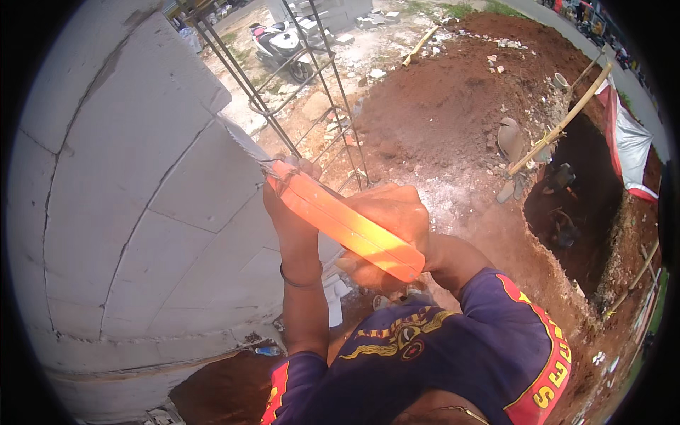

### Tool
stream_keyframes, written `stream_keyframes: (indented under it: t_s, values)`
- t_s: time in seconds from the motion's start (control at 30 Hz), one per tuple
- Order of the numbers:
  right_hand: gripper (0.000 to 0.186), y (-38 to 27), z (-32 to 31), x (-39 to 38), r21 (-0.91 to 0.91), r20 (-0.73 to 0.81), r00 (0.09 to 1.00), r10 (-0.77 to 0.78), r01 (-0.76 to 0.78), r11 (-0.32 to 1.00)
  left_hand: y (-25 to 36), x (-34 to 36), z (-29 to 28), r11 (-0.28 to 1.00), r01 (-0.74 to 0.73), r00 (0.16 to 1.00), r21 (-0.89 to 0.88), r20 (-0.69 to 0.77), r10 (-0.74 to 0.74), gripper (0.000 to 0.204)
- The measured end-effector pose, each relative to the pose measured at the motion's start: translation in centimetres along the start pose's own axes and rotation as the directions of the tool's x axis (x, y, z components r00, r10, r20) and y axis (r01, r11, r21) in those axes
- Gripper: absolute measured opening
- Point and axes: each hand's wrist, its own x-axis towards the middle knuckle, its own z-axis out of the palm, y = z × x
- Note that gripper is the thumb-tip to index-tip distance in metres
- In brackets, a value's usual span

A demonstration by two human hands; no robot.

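Note:
A handsaw with a thick orange handle (340, 218) lies slantwise before me, and wire is wound round the handle's far end. Its toothed grey blade (244, 144) runs up to the left, against the broken edge of a grey block wall (134, 177). My right hand (389, 219) is closed round the near half of the handle. At the blade end, my left hand (287, 202) is closed against the handle, its palm partly hidden behind it. Just beyond my left hand rises a cage of steel rebar (290, 110).
A deep pit (574, 184) opens on the right, with a person partly visible inside. Bamboo poles (563, 120) and a red-and-white sheet (630, 138) border it. A reddish soil mound (439, 85) lies ahead; a white motorbike (283, 46) stands beyond the rebar.

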Motion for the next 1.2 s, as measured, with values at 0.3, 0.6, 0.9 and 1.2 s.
stream_keyframes:
  t_s: [0.3,0.6,0.9,1.2]
  values:
    - [0.014,0.8,-0.2,-0.4,0.094,-0.002,1.000,-0.004,0.005,0.996,-0.4,1.0,-4.2,0.995,0.074,0.977,-0.060,0.205,-0.061,0.015]
    - [0.021,2.6,-0.6,-0.3,0.086,0.000,1.000,-0.029,0.029,0.996,-0.9,0.8,-5.1,1.000,0.003,0.999,0.030,-0.038,-0.002,0.023]
    - [0.024,3.4,-0.6,-0.2,0.074,0.010,0.999,-0.050,0.049,0.996,-0.2,1.5,-5.5,0.997,0.039,0.999,-0.072,0.029,-0.037,0.022]
    - [0.023,4.1,0.0,0.0,0.072,0.049,0.998,-0.049,0.046,0.996,-0.3,1.0,-7.1,0.991,0.043,0.998,0.123,0.040,-0.048,0.014]
